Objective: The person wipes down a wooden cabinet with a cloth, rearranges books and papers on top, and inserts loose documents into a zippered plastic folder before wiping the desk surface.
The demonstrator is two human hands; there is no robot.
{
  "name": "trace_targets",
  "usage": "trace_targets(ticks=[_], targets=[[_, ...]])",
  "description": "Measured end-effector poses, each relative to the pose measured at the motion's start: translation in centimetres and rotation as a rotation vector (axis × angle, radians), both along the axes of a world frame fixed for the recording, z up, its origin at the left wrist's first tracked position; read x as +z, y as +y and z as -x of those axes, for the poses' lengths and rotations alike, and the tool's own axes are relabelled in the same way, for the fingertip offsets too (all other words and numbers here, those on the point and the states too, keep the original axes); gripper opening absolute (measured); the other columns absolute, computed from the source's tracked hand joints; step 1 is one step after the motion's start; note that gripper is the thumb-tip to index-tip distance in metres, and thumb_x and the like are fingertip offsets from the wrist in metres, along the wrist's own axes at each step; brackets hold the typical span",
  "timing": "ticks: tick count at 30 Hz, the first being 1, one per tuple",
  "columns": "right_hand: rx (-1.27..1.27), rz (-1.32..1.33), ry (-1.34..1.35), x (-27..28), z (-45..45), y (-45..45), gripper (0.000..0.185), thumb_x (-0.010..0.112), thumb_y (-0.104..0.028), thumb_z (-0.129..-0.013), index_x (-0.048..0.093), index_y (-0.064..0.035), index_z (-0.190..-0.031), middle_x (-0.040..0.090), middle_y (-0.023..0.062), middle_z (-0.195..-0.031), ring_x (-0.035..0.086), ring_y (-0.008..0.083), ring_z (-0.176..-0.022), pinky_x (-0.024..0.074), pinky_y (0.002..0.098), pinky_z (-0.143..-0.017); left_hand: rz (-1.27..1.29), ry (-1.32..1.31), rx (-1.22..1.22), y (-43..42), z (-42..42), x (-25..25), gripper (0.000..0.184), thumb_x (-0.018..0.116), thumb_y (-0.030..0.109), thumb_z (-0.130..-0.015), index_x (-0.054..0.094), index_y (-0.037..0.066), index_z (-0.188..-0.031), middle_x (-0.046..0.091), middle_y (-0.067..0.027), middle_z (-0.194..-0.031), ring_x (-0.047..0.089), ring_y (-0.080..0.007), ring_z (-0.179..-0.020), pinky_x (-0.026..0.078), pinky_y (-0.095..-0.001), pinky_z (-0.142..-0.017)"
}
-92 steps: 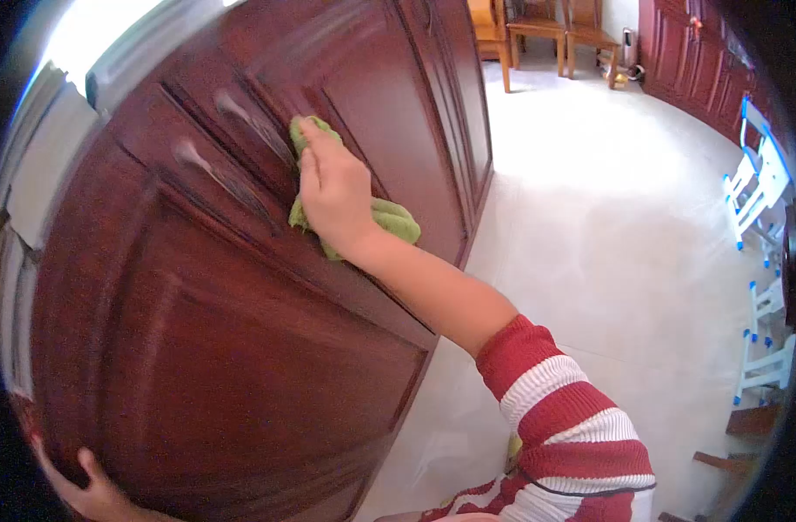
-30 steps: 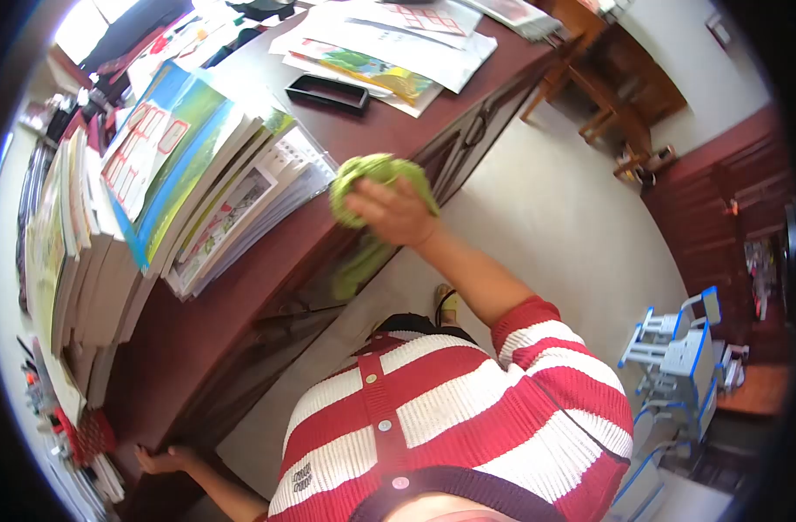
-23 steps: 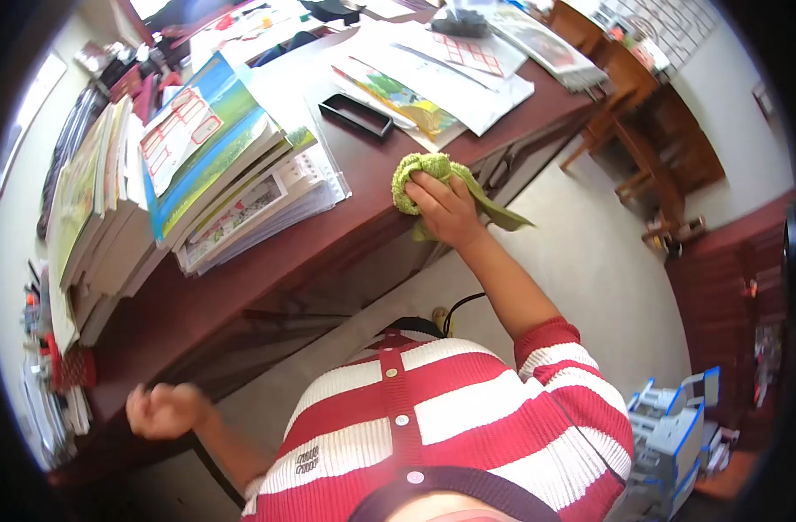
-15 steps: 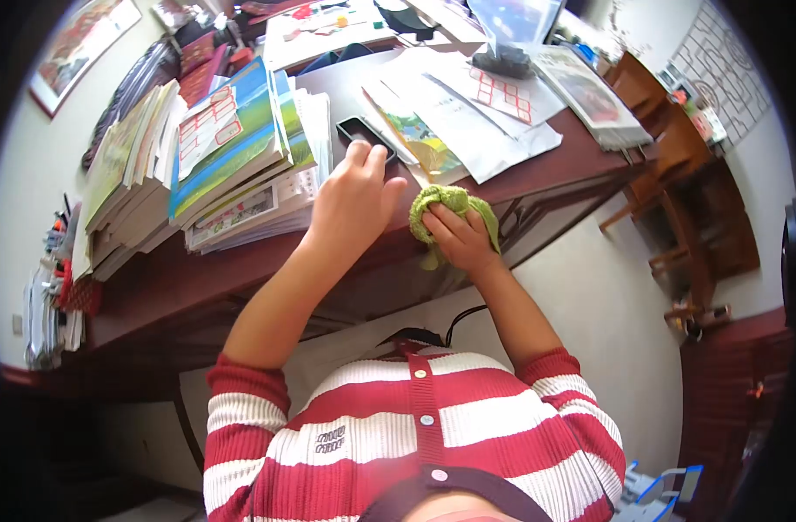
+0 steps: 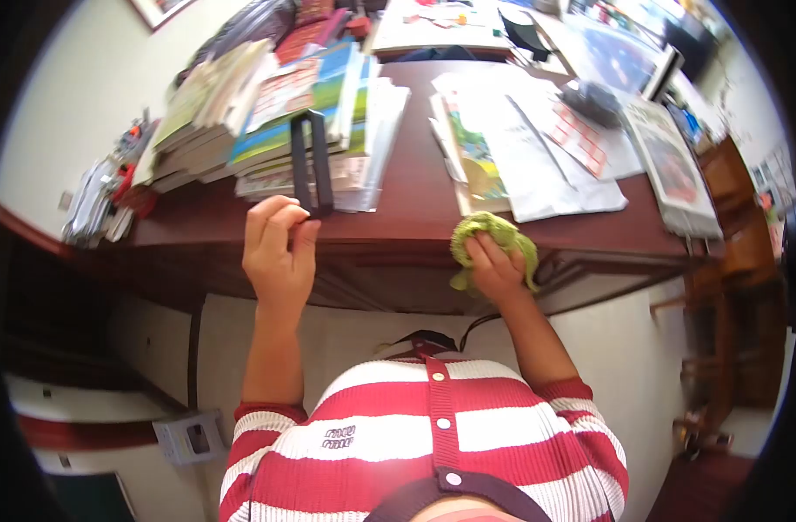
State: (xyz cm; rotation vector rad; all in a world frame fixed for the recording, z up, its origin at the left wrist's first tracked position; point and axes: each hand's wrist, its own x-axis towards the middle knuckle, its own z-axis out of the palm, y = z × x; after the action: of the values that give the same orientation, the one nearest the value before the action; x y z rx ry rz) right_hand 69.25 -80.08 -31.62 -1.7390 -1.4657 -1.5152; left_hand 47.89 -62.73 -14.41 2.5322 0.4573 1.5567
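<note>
My left hand (image 5: 279,252) pinches the lower end of a long black object (image 5: 320,174) between thumb and fingers. This object has two parallel bars with a gap between them, and its exact kind is unclear. It is held tilted up in front of the book stack (image 5: 293,113). Bunched under my right hand (image 5: 497,268) is a green cloth (image 5: 487,228), gripped at the front edge of the dark red desk (image 5: 415,187). Part of the cloth hangs below that edge.
Loose papers and a booklet (image 5: 478,161) lie right of the desk's middle. Beyond them are a dark rounded object (image 5: 591,102) and a bagged flat item (image 5: 667,165). More papers (image 5: 98,204) stand at the far left. A wooden chair (image 5: 732,187) is on the right.
My left hand has lifted the black object off the desk and carried it left to the books. The right hand keeps the cloth at the desk edge. The view has swung left.
</note>
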Motion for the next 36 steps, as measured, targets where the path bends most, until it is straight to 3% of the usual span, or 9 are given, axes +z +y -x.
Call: trace_targets(ticks=[7,11,15,19,22,25,27,31,36], targets=[[0.111,-0.100,0.098,2.2,1.0,0.5,0.020,0.057,-0.014,-0.086,0.066,-0.0109,-0.103,0.064,-0.0068,-0.110,0.060,0.0089,-0.102,0.0401,0.0344,-0.080,-0.191,0.081,0.124,10.9,1.6,5.2,0.010,0.065,0.003,-0.079,0.059,-0.002,-0.085,0.059,-0.0124,-0.091,0.058,-0.0256,-0.076,0.046,-0.0325,-0.068],[0.135,-0.092,0.132,2.4,0.9,0.2,0.019,0.056,-0.013,-0.086,0.066,-0.0100,-0.102,0.064,-0.0023,-0.109,0.060,0.0099,-0.101,0.0403,0.0338,-0.080,-0.082,0.234,0.098,16.8,0.1,4.1,0.009,0.065,0.004,-0.078,0.059,-0.002,-0.083,0.059,-0.0118,-0.086,0.057,-0.0280,-0.074,0.045,-0.0323,-0.067],[0.113,-0.092,0.059,2.7,0.9,0.4,0.019,0.057,-0.012,-0.085,0.065,-0.0094,-0.102,0.065,0.0011,-0.108,0.060,0.0099,-0.101,0.0405,0.0339,-0.081,0.044,0.233,0.046,16.7,0.3,3.1,0.010,0.064,0.003,-0.078,0.062,-0.001,-0.086,0.060,-0.0113,-0.086,0.059,-0.0253,-0.074,0.046,-0.0320,-0.066],[0.131,-0.092,0.156,2.2,1.1,0.2,0.020,0.059,-0.011,-0.084,0.065,-0.0100,-0.102,0.064,-0.0028,-0.109,0.060,0.0095,-0.102,0.0408,0.0342,-0.081,-0.036,0.201,0.050,18.0,0.1,2.2,0.011,0.063,0.002,-0.078,0.063,0.000,-0.088,0.061,-0.0126,-0.088,0.061,-0.0259,-0.078,0.048,-0.0326,-0.070],[0.100,-0.101,0.131,2.5,1.3,0.6,0.019,0.059,-0.010,-0.084,0.065,-0.0108,-0.102,0.062,-0.0057,-0.109,0.060,0.0090,-0.102,0.0408,0.0340,-0.080,-0.304,0.144,0.228,16.7,-1.1,2.2,0.014,0.063,0.000,-0.077,0.063,0.002,-0.091,0.062,-0.0131,-0.090,0.062,-0.0284,-0.081,0.049,-0.0344,-0.071],[0.062,-0.097,0.101,3.0,1.4,0.5,0.019,0.059,-0.010,-0.084,0.065,-0.0111,-0.102,0.062,-0.0074,-0.109,0.060,0.0088,-0.102,0.0409,0.0335,-0.080,-0.306,0.167,-0.083,11.7,-5.2,2.2,0.017,0.062,-0.001,-0.076,0.063,0.004,-0.092,0.062,-0.0126,-0.094,0.062,-0.0298,-0.085,0.049,-0.0367,-0.072],[0.072,-0.112,0.098,2.7,1.5,0.6,0.019,0.060,-0.011,-0.084,0.066,-0.0110,-0.102,0.062,-0.0077,-0.109,0.060,0.0087,-0.102,0.0411,0.0335,-0.080,-0.268,0.419,-0.336,8.7,-8.9,1.1,0.018,0.061,0.001,-0.077,0.063,0.005,-0.094,0.061,-0.0110,-0.100,0.062,-0.0292,-0.088,0.050,-0.0367,-0.074],[0.081,-0.111,0.096,2.6,1.3,0.5,0.020,0.061,-0.012,-0.083,0.065,-0.0113,-0.103,0.062,-0.0070,-0.109,0.059,0.0083,-0.102,0.0412,0.0337,-0.080,-0.467,0.596,-0.388,4.0,-15.4,-1.5,0.023,0.056,0.008,-0.080,0.063,0.012,-0.101,0.060,-0.0056,-0.099,0.063,-0.0247,-0.090,0.053,-0.0335,-0.076],[0.029,-0.081,0.099,0.5,0.7,0.3,0.020,0.054,-0.013,-0.087,0.065,-0.0121,-0.104,0.063,-0.0055,-0.111,0.060,0.0102,-0.103,0.0391,0.0369,-0.087,-0.621,0.730,-0.383,3.6,-18.1,-3.4,0.017,0.055,0.011,-0.079,0.062,0.013,-0.095,0.060,-0.0039,-0.095,0.063,-0.0198,-0.090,0.054,-0.0322,-0.070]])
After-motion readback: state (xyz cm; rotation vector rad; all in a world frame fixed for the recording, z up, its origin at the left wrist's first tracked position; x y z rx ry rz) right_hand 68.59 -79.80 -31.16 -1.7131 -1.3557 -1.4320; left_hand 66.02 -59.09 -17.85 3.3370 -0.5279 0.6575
